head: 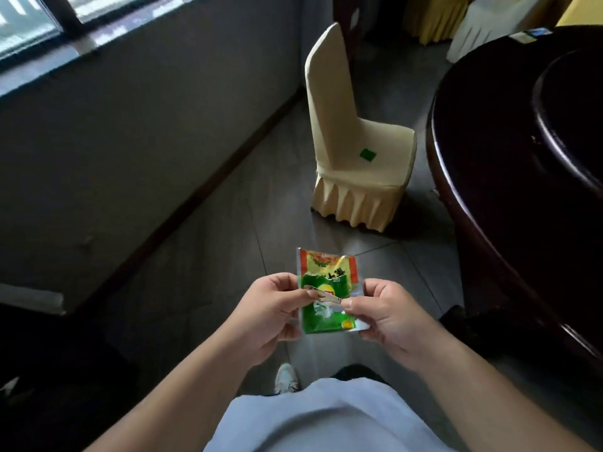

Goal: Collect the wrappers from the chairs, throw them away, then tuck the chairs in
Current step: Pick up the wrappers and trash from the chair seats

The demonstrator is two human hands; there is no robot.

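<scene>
Both my hands hold a stack of wrappers in front of my chest. A green wrapper [321, 316] lies on top of an orange and yellow wrapper [321, 262]. My left hand [269, 308] pinches their left edge and my right hand [388, 313] pinches their right edge. Ahead stands a cream-covered chair [346, 132], pulled out from the dark round table [509, 177]. A small green square wrapper [368, 154] lies on its seat.
A grey wall with a dark skirting board [208, 187] and a window runs along the left. More covered chairs in yellow and white [470, 24] stand at the far back. The grey tiled floor [228, 249] lies between the wall and the table.
</scene>
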